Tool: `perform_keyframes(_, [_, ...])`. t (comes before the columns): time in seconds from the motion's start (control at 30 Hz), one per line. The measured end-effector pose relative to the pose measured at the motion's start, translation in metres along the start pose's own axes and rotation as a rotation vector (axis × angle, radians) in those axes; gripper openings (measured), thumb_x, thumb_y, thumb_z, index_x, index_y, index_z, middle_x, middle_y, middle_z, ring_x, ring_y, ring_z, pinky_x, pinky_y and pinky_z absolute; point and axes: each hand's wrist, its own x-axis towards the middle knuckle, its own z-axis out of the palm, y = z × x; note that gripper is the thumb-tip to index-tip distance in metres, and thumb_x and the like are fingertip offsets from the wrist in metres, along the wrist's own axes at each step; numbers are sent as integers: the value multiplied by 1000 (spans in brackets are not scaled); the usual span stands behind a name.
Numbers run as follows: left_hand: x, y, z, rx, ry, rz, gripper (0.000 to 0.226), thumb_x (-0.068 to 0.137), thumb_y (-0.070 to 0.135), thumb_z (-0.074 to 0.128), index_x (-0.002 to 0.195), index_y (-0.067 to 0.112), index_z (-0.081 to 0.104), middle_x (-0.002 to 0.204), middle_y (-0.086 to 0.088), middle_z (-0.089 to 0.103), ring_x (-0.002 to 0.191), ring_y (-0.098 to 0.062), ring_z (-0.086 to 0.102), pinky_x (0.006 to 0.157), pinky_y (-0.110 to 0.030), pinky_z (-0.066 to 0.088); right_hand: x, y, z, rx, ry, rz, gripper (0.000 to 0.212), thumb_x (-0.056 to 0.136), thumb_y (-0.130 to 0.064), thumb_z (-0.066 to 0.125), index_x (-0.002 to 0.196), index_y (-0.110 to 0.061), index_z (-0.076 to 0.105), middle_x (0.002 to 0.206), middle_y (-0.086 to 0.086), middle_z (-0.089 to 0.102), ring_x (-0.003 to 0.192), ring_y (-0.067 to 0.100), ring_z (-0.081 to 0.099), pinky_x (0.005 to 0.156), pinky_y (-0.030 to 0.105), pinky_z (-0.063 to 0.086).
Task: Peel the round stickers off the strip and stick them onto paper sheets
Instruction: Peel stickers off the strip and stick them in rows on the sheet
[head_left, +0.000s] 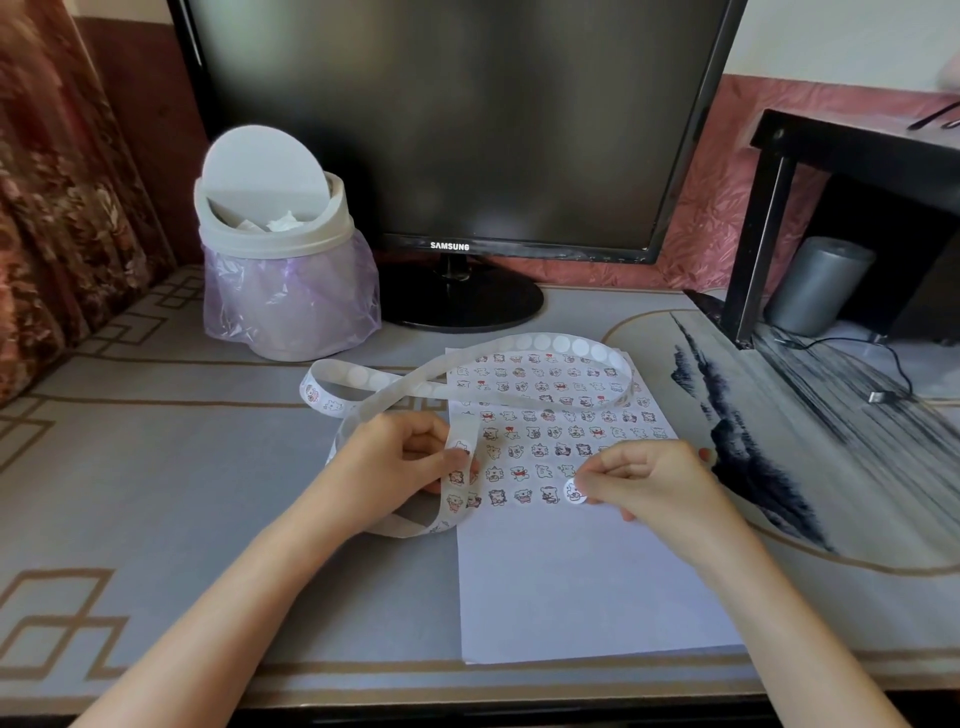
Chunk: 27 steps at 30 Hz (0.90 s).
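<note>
The sheet (582, 587) is matt white paper, smooth, its upper half covered in small printed stickers. The strip (519, 353) looks like thin, slightly glossy backing paper. A smooth printed mat covers the worktop (156, 467), with a soft sheen. At 11 o'clock the bin (270, 228) is matt white plastic over a thin, crinkled, translucent lilac liner. The monitor (457, 114) at 12 o'clock has a dark screen in a glossy black plastic frame.

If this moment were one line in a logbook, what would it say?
left hand: holds sticker strip | right hand: pressing round sticker onto paper sheet | bottom row unfinished
</note>
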Motion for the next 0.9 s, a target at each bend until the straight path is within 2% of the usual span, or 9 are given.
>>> perform_keyframes(0.27, [0,0,0,2,-3,1,6,86,12,67,80,13,67,77,7,75,71,-1,69,65,-7,48,3,7,6,-45,66,-29,12,73,-7,74,67,-16,72,62,0,69,53,2,57,47,11,37])
perform_keyframes(0.6, [0,0,0,-7,-8,15,7,86,10,66,79,12,66,79,4,75,68,0,68,63,-7,47,2,9,11,-133,118,-89,16,73,-8,73,63,-20,70,55,-7,64,49,0,51,58,24,43])
perform_keyframes(0.77, [0,0,0,-13,-12,19,7,86,10,67,79,12,66,78,5,75,69,0,69,64,-7,47,0,11,12,-199,122,-128,15,75,-10,72,66,-21,68,49,-14,58,43,-2,46,49,17,36])
perform_keyframes(0.9, [0,0,0,-9,-12,27,11,86,10,67,77,15,66,77,7,75,68,0,69,63,-6,47,1,14,10,-218,119,-154,14,76,-10,73,71,-22,67,52,-9,58,44,-2,45,47,13,35])
